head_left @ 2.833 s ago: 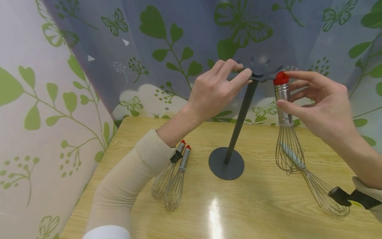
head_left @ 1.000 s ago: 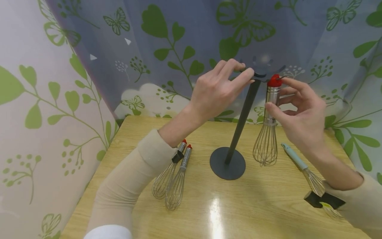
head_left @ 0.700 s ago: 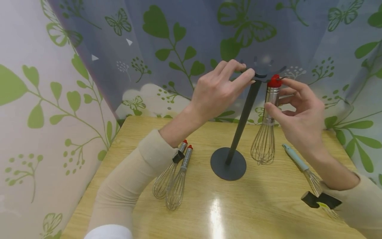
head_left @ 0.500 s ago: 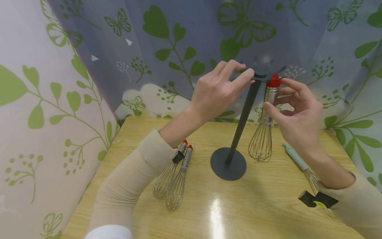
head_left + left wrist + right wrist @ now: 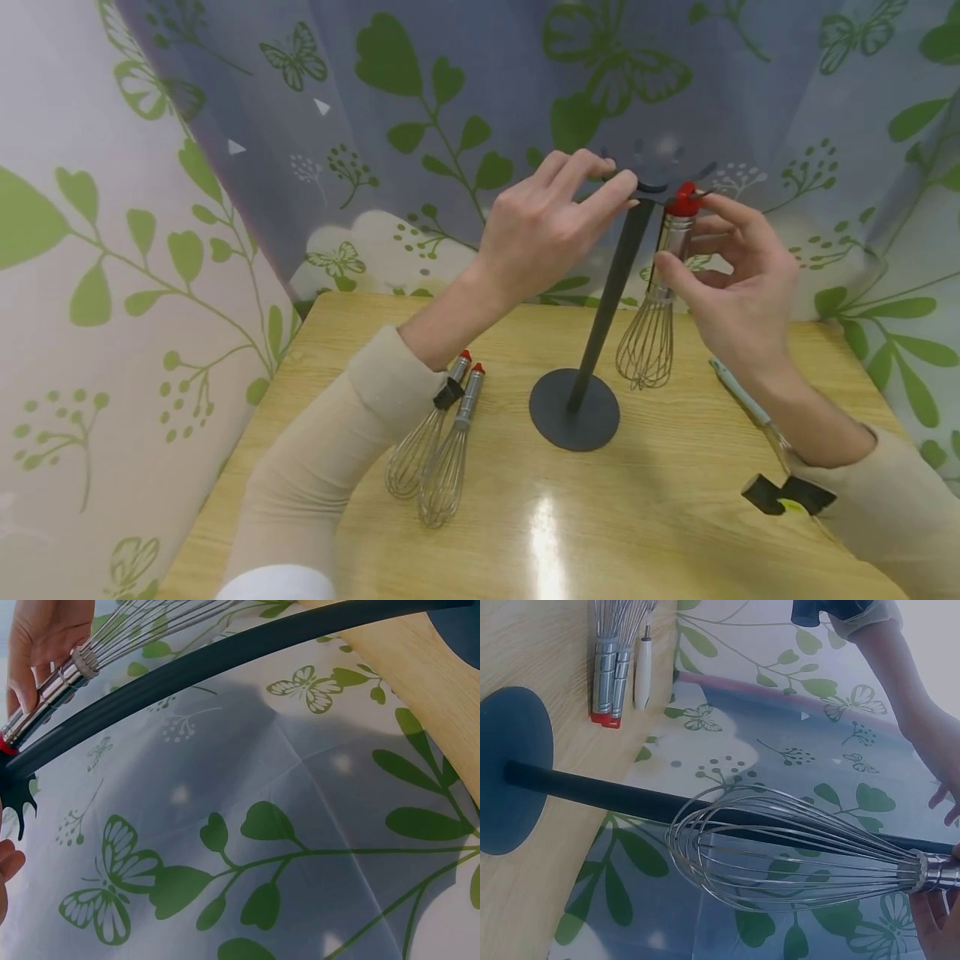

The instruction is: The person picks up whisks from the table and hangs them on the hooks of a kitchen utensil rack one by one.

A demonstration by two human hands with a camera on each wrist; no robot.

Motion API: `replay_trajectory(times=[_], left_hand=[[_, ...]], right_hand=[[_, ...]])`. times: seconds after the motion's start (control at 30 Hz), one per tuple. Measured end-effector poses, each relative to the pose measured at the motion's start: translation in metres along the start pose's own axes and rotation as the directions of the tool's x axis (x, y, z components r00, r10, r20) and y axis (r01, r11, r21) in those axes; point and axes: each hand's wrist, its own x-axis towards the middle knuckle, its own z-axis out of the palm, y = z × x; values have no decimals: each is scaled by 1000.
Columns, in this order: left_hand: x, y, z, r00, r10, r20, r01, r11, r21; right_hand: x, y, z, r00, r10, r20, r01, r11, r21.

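My left hand (image 5: 551, 217) grips the top of a dark metal stand (image 5: 618, 275), thumb and forefinger at one side of its hooked rack (image 5: 651, 185). My right hand (image 5: 742, 283) holds a wire whisk (image 5: 678, 225) by its shiny metal handle, thumb in front and fingers behind. The whisk hangs wires down, slightly tilted, right of the pole. Its red cap (image 5: 684, 200) is level with the rack, and a hook tip shows at the cap. In the left wrist view the whisk handle (image 5: 64, 686) lies close along the pole.
Two red-capped whisks (image 5: 467, 400) lie side by side on the wooden table (image 5: 360, 333). The right wrist view shows a white-handled utensil (image 5: 643, 675) beside them. A whisk with a pale blue handle (image 5: 738, 390) lies at the right, partly behind my right forearm. Patterned cloth (image 5: 450, 100) stands behind.
My right hand has brought the whisk leftward to the stand's hooks, and its wire end has swung further toward the pole. My left hand has stayed on the stand.
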Motion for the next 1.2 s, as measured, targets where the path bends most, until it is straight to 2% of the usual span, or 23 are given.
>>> replay_trajectory(times=[0.6,0.83,0.97,1.2], left_hand=[[0,-1,0,1000,2,0,-2,1000,3],[1,-1,0,1000,6,-1,-6,1000,11],[1,0,0,1000,6,2,-6,1000,15],[0,0,0,1000,4,4,-4,1000,20]], right_hand=[[3,-1,-3,999,-7,34,11,993,-121],[4,-8,-10,996,47,75,-34,985,-172],[4,-11,-18,988,102,114,-67,960,-273],[1,-9,-36,967,194,164,-124,924,-361]])
